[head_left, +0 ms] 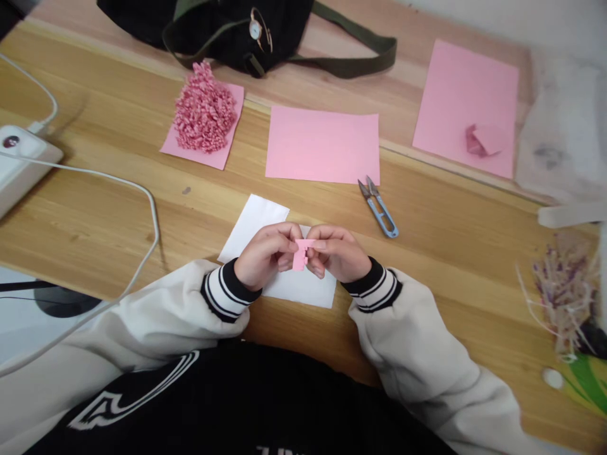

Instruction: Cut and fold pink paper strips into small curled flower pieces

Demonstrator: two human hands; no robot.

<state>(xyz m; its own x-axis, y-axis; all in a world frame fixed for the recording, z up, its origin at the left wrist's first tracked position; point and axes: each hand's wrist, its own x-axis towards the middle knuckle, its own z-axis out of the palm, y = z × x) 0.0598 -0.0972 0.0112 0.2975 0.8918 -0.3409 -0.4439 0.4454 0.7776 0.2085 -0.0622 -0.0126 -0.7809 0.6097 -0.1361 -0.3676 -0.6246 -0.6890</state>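
Between my two hands is a small piece of pink paper point(299, 259) with a ragged, notched right edge. My left hand point(266, 248) is closed, pinching its upper left side between thumb and fingers. From the right, my right hand point(337, 251) pinches the paper's upper right end, with the fingers curled. Both hands are above white paper point(303, 292) on the wooden table. A second white sheet point(256, 218) lies beneath and behind my left hand. Blue-handled thread snips point(380, 208) rest beyond my right hand, blades pointing away.
Farther back are a pink sheet point(322, 144), a pink clump of small buds point(205, 114) on pink paper, and another pink sheet point(467, 101) with a folded pink piece. A black bag point(213, 31) bears a watch point(255, 29). A white cable point(154, 215) crosses the left; dried stems point(564, 291) stand right.
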